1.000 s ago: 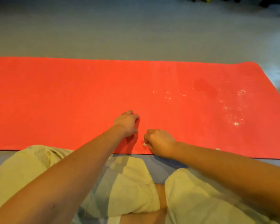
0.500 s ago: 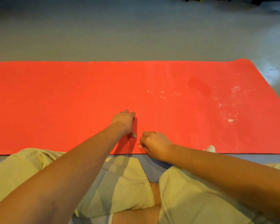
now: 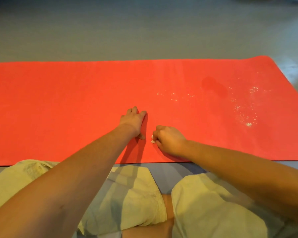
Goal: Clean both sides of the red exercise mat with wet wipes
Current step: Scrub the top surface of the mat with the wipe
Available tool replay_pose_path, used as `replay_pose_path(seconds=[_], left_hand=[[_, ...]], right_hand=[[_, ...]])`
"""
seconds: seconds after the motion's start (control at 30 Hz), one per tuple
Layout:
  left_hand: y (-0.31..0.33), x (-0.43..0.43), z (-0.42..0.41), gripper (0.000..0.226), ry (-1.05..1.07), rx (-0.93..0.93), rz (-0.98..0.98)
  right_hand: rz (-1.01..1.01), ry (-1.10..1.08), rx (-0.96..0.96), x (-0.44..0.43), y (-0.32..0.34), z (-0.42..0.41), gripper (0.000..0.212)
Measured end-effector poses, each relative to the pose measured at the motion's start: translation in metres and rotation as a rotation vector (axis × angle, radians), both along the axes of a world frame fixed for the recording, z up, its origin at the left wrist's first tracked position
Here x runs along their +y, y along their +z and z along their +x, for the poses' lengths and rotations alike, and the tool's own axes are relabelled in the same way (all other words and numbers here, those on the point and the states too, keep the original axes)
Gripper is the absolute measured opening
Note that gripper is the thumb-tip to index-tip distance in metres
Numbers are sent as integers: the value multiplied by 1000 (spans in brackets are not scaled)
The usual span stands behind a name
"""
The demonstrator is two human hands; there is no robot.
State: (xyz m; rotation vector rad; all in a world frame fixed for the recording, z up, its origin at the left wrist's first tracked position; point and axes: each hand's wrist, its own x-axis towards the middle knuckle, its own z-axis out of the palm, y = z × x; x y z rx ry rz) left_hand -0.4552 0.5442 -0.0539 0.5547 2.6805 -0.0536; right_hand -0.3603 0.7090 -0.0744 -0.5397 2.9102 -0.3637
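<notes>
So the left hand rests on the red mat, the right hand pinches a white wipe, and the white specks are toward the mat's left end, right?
No. The head view shows the white specks on the right part of the red mat, not the left. The left hand rests on it, and the right hand pinches a white wipe.

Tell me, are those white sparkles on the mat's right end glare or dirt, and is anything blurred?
Head view: the specks on the red mat look like glints off wet residue, not certain; same head view: soft overall, the left hand throws a shadow rightward.
</notes>
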Motion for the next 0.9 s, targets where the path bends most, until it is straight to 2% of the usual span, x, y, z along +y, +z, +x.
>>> replay_pose_path(seconds=[0.13, 0.23, 0.43, 0.5, 0.63, 0.77, 0.9], left_hand=[[1, -5, -11, 129, -52, -85, 18], [6, 0, -17, 123, -83, -85, -48], [10, 10, -25, 98, -61, -55, -74], [8, 11, -27, 96, -55, -39, -69], [3, 11, -28, 105, -45, 8, -48], [-3, 7, -40, 142, -22, -30, -7], [-6, 6, -55, 150, -53, -126, -44]], right_hand=[[-18, 153, -82, 10, 1, 35, 17], [-42, 160, -115, 15, 2, 31, 15], [10, -95, 48, 6, -3, -37, 19], [40, -140, 63, 2, -4, -42, 20], [-18, 19, 18, 7, -6, -5, 19], [-15, 233, -11, 16, -7, 20, 16], [-26, 83, 78, 15, -12, -28, 15]])
